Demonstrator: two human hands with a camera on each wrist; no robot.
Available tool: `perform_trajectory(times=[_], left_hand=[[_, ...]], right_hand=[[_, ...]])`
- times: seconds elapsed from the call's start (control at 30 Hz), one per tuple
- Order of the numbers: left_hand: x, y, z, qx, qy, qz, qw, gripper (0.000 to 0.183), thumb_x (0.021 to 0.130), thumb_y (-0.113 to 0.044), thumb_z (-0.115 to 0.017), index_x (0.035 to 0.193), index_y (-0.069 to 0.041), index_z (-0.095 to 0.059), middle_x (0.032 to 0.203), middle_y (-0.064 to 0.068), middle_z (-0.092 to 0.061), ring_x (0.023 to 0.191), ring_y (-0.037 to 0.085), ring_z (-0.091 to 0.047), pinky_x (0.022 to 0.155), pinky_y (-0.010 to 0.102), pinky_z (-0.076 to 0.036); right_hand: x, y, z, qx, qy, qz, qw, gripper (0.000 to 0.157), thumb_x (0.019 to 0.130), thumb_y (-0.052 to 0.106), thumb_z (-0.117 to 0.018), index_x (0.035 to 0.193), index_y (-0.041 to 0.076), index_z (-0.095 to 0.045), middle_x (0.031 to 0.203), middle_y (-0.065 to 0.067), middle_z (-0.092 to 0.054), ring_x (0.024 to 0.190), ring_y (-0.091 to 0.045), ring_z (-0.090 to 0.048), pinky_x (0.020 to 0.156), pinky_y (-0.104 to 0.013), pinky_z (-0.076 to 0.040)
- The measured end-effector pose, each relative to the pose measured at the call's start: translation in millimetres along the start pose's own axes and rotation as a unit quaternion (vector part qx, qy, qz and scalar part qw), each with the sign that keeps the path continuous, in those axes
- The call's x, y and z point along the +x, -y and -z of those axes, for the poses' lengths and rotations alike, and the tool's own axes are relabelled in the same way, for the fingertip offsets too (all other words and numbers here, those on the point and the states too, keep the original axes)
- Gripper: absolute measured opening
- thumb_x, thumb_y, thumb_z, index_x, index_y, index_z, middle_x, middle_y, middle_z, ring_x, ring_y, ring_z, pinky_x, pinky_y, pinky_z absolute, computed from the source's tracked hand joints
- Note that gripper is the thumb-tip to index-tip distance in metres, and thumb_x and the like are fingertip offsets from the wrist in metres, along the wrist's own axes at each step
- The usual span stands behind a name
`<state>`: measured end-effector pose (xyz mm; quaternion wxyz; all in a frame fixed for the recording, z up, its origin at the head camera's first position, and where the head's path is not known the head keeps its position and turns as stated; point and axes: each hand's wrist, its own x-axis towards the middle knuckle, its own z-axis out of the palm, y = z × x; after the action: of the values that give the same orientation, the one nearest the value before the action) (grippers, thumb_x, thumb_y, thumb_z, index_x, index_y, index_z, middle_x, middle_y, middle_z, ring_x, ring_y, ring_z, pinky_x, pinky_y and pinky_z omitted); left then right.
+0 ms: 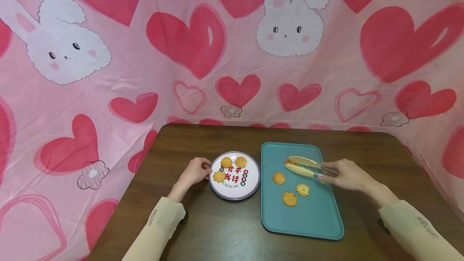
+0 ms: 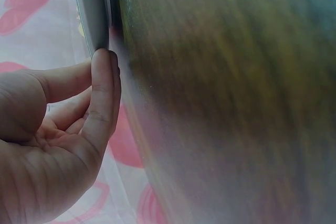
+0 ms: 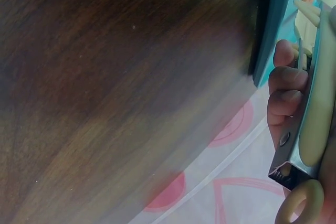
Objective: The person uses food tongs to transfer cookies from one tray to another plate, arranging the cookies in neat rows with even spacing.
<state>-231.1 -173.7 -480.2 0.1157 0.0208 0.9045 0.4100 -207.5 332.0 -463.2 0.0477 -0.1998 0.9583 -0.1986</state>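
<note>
On the left, my left hand (image 1: 197, 171) pinches the rim of a round white plate (image 1: 237, 190) between thumb and fingers; the left wrist view shows the fingertips at the plate's edge (image 2: 94, 19). Three swirled cookies (image 1: 241, 162) lie on the plate. My right hand (image 1: 348, 175) grips a pair of tongs (image 1: 302, 170) with cream-coloured ends and metal arms, held over the teal tray (image 1: 301, 222). Between the tong ends is an orange-brown cookie (image 1: 288, 161), partly hidden. In the right wrist view, fingers curl round the tongs' metal handle (image 3: 299, 135).
Three more cookies lie on the tray: a swirled one (image 1: 279, 178), a pale ridged one (image 1: 303, 189) and a flat round one (image 1: 289, 199). Plate and tray stand side by side on a dark wooden table (image 1: 217, 228). A pink heart-patterned cloth (image 1: 253, 67) hangs behind.
</note>
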Motion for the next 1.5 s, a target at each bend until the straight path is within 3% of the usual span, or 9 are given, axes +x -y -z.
perform_trajectory(times=[0.93,1.1,1.23,1.37,1.5], left_hand=[[1.7,1.2,0.0,0.0,0.001,0.004,1.0,0.026,0.093,-0.004,-0.068,0.117,0.004,-0.066,0.087,0.01,-0.062,0.07,0.019,-0.06,0.067,0.03,-0.058],[1.2,1.4,-0.6,0.002,0.0,0.004,1.0,0.026,0.093,-0.004,-0.068,0.117,0.004,-0.067,0.086,0.009,-0.062,0.069,0.018,-0.06,0.066,0.03,-0.058],[1.2,0.9,-0.7,0.001,-0.001,0.005,1.0,0.025,0.093,-0.004,-0.068,0.117,0.004,-0.067,0.085,0.009,-0.062,0.068,0.018,-0.06,0.066,0.03,-0.058],[1.5,0.4,-0.9,-0.001,0.0,0.008,1.0,0.025,0.093,-0.004,-0.068,0.117,0.004,-0.067,0.085,0.009,-0.062,0.068,0.018,-0.06,0.066,0.03,-0.058],[1.1,0.7,-1.1,0.0,0.0,0.006,1.0,0.025,0.093,-0.003,-0.068,0.117,0.005,-0.067,0.085,0.009,-0.061,0.068,0.018,-0.06,0.066,0.03,-0.058]], right_hand=[[-0.7,-0.2,5.7,-0.004,-0.018,0.01,1.0,0.071,0.085,0.053,-0.074,0.128,-0.003,-0.065,0.093,0.002,-0.069,0.071,-0.011,-0.053,0.063,-0.029,-0.044],[-0.1,3.9,11.5,-0.002,-0.018,0.021,1.0,0.068,0.085,0.047,-0.076,0.128,-0.004,-0.064,0.101,-0.005,-0.073,0.07,-0.008,-0.055,0.062,-0.028,-0.049],[1.8,7.6,15.5,0.007,-0.017,0.029,0.999,0.064,0.085,0.041,-0.078,0.128,-0.004,-0.063,0.087,0.003,-0.072,0.064,-0.005,-0.052,0.055,-0.024,-0.045],[4.3,12.2,17.5,0.007,-0.015,0.03,0.999,0.064,0.085,0.04,-0.078,0.13,-0.003,-0.063,0.063,0.011,-0.054,0.053,-0.004,-0.043,0.049,-0.023,-0.039],[8.3,19.5,19.4,0.002,-0.014,0.035,0.999,0.061,0.085,0.039,-0.079,0.13,-0.001,-0.064,0.057,0.01,-0.047,0.051,-0.004,-0.04,0.047,-0.024,-0.036]])
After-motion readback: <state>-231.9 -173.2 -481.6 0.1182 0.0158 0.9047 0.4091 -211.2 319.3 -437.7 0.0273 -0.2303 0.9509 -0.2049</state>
